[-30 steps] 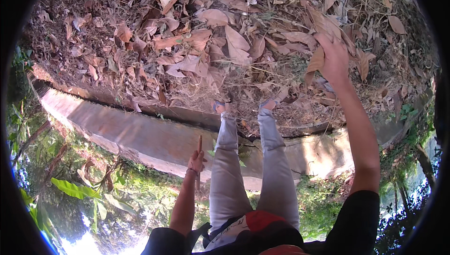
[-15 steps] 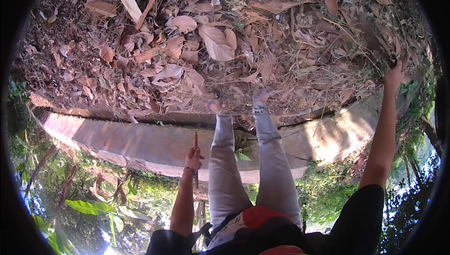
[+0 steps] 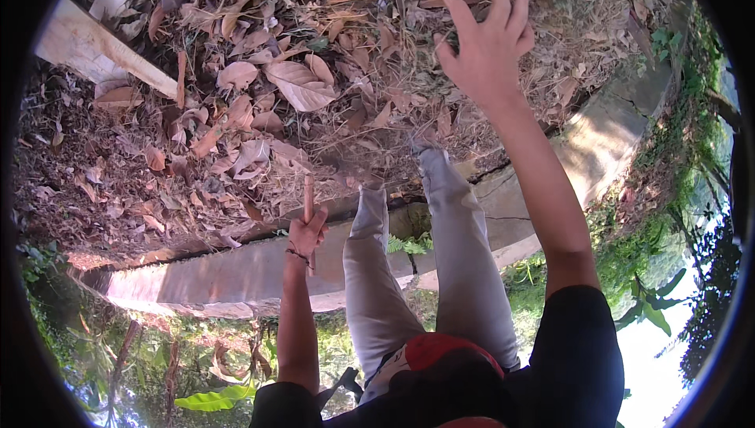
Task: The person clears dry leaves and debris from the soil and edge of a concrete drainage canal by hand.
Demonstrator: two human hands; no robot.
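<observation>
While my left grip [image 3: 307,230] stays clamped on a thin brown stick [image 3: 308,196], seen against the concrete ledge [image 3: 212,280], the real change is in the right grip [image 3: 487,58]: half a second ago it stretched far out to the right near that ledge, and now it is back ahead of the legs [image 3: 373,286], fingers spread apart with nothing visibly held. Dry leaves [image 3: 301,86] lie scattered over the ground beyond the ledge; whether the fingertips touch any, I cannot tell. I judge the right grip free for handling leaves, with the stick occupying the other.
</observation>
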